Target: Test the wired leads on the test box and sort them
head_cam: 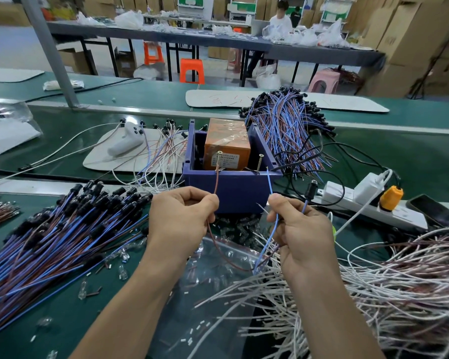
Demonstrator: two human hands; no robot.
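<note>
- Hands first: the left hand [184, 218] pinches a thin brown wire [216, 182] and the right hand [298, 229] pinches a thin blue wire [270, 185]. Each grip is tight on its wire.
- Both wires loop down between the hands, so they look like one lead. A small black bulb holder [309, 189] pokes up just beside the right hand.
- The dark blue plastic test box [233, 187] stands on the green table [412, 156] just past the hands, with an orange block [227, 143] inside.
- At its near wall stand a left brass screw [219, 159] and a right brass screw [259, 163].
- The brown tip is at the foot of the left brass screw. The blue tip is just beside the right one, and I cannot tell if it touches.
- To do this well, I think each bare tip should press on its own screw at the same time, with steady hands and the tips apart.
- Eyes should go to the bulb (I see no glow).
- For sorting, a big heap of blue and brown leads [49, 237] lies to the left and a heap of white leads [399, 281] to the right. I cannot tell which heap is which.
</note>
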